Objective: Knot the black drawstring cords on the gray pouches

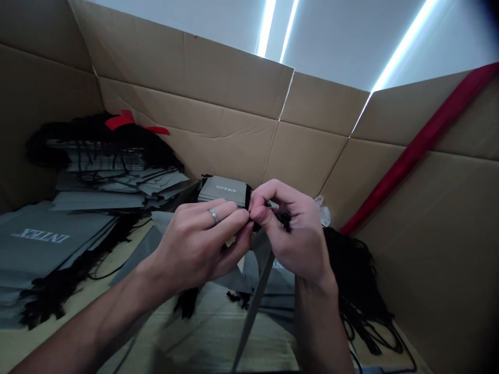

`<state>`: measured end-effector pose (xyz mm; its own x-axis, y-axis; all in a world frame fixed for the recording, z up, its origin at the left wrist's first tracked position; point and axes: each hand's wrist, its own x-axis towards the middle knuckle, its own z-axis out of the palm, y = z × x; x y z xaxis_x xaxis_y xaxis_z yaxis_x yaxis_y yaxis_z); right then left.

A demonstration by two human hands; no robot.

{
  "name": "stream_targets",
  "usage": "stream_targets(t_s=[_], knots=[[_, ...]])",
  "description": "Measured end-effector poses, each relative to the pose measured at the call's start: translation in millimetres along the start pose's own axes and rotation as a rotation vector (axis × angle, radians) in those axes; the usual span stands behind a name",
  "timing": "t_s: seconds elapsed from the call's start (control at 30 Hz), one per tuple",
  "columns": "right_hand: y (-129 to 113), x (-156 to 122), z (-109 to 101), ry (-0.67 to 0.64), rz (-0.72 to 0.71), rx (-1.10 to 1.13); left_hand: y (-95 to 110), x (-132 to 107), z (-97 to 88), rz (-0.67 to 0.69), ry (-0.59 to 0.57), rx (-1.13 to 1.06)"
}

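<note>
My left hand [210,239], with a ring on one finger, and my right hand [294,228] meet fingertip to fingertip in front of me. Both are closed in a pinch. Black cord [285,220] shows in the curled fingers of my right hand, and a dark bit of it reaches the left fingertips; the exact pinch point is mostly hidden. A grey fabric bag [259,291] hangs below my hands, its thin edge towards me. Just beyond them lies a stack of grey bags [224,189] printed INTEX.
More grey INTEX bags [50,239] with black cord ends lie at the left, below a taller pile [117,156] with red strips [120,120]. A bundle of black cords [353,275] lies at the right. Cardboard walls [218,98] surround the table, and a red strap [421,150] crosses the right one.
</note>
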<state>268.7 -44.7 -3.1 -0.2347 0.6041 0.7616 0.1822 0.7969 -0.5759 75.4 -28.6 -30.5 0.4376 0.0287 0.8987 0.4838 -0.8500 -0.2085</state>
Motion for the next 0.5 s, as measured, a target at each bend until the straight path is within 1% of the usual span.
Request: stream_targets(t_s=[0.1,0.2,0.33,0.43,0.5], knots=[[0.4,-0.4,1.4,0.014,0.000,0.031,2.9,-0.8,-1.0,-0.021,0.016,-0.003],[-1.3,-0.4,-1.5,-0.006,0.001,0.097,3.1,-2.6,-0.5,-0.051,0.056,-0.025],[-4.1,-0.5,-7.1,-0.013,0.021,0.124,0.7,-4.2,-1.1,-0.097,0.019,-0.053],[-3.6,-0.5,-6.8,0.010,0.032,0.097,-0.1,-2.9,-3.5,-0.156,-0.020,-0.081],[-2.2,-0.8,-4.6,0.013,0.022,0.054,-0.2,-1.0,-4.2,-0.164,-0.021,-0.107]])
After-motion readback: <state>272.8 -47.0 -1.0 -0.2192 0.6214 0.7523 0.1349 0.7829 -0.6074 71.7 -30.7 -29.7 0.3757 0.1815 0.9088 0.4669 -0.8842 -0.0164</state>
